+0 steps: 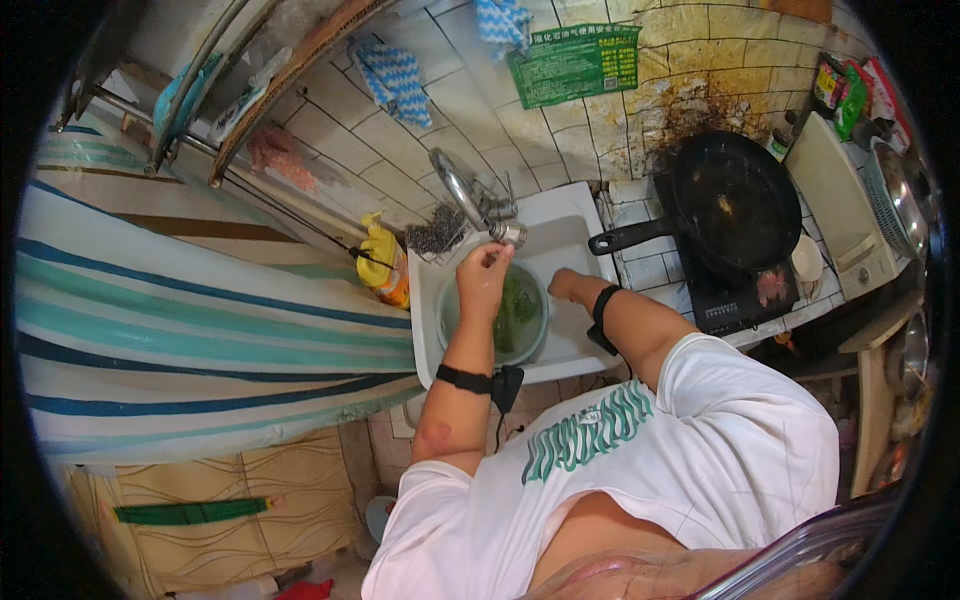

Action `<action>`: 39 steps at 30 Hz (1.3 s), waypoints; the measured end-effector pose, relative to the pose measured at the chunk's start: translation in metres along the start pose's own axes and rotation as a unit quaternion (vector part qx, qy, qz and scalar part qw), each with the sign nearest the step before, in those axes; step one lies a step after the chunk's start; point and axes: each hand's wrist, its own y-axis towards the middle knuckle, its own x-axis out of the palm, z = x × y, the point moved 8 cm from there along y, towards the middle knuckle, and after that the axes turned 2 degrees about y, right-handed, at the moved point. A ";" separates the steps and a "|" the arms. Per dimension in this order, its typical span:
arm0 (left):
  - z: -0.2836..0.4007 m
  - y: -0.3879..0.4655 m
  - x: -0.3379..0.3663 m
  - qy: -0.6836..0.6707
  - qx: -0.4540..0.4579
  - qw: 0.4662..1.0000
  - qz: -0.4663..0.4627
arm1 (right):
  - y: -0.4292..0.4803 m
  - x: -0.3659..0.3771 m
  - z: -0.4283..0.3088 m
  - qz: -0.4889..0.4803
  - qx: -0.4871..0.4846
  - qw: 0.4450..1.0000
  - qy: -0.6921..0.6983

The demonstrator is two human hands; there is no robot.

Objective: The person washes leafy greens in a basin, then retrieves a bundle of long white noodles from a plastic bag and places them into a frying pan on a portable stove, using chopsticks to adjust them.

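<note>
My left hand (484,276) is raised over the left side of a round basin (543,315), its fingertips bent together just below the metal spout of a faucet (465,196). Whether the fingers pinch something small or touch the spout, I cannot tell. Green leafy vegetables (517,311) lie in water in the basin, which stands in a white sink (581,196). To the right of the basin, my right hand (568,286) hangs low over the sink; its fingers are mostly hidden, and nothing shows in it. Both forearms wear black straps.
A black frying pan (731,202) rests on an induction cooker (720,300) at the right, its handle pointing at the sink. A yellow bottle (382,262) and steel wool (439,231) stand at the sink's left. A striped curtain (210,315) hangs farther left.
</note>
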 end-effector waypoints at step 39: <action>-0.115 0.163 0.123 -0.069 -0.003 0.972 -0.226 | -0.041 -0.052 0.020 0.281 -0.037 0.941 0.183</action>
